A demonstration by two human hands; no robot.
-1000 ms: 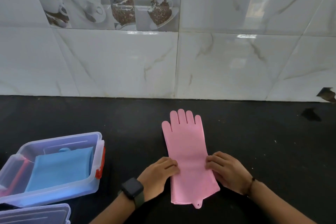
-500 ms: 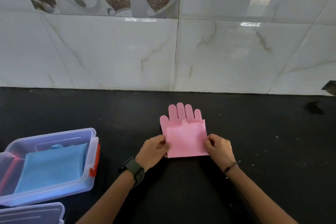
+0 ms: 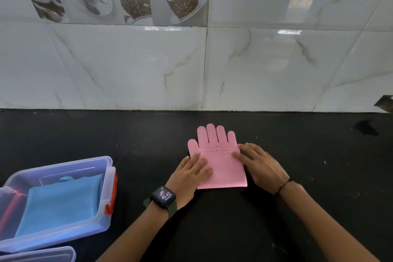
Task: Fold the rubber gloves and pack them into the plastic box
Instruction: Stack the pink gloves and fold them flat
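A pink rubber glove [image 3: 223, 164] lies on the black counter, folded in half with its cuff laid up over the palm; the fingers point toward the wall. My left hand [image 3: 191, 171] rests flat on the glove's left side, fingers spread. My right hand [image 3: 258, 165] presses flat on its right edge. Neither hand grips anything. At the left stands a clear plastic box [image 3: 106, 178] with red latches, and a folded blue glove [image 3: 61, 204] lies inside it.
The box's clear lid [image 3: 42, 255] lies at the bottom left corner. A tiled marble wall [image 3: 191, 66] rises behind the black counter [image 3: 212, 229]. A dark smudge [image 3: 365, 126] marks the counter at the far right.
The cuff half of the pink glove was folded up over the palm. Both hands then moved from pinching the fold's edges to lying flat on the glove.
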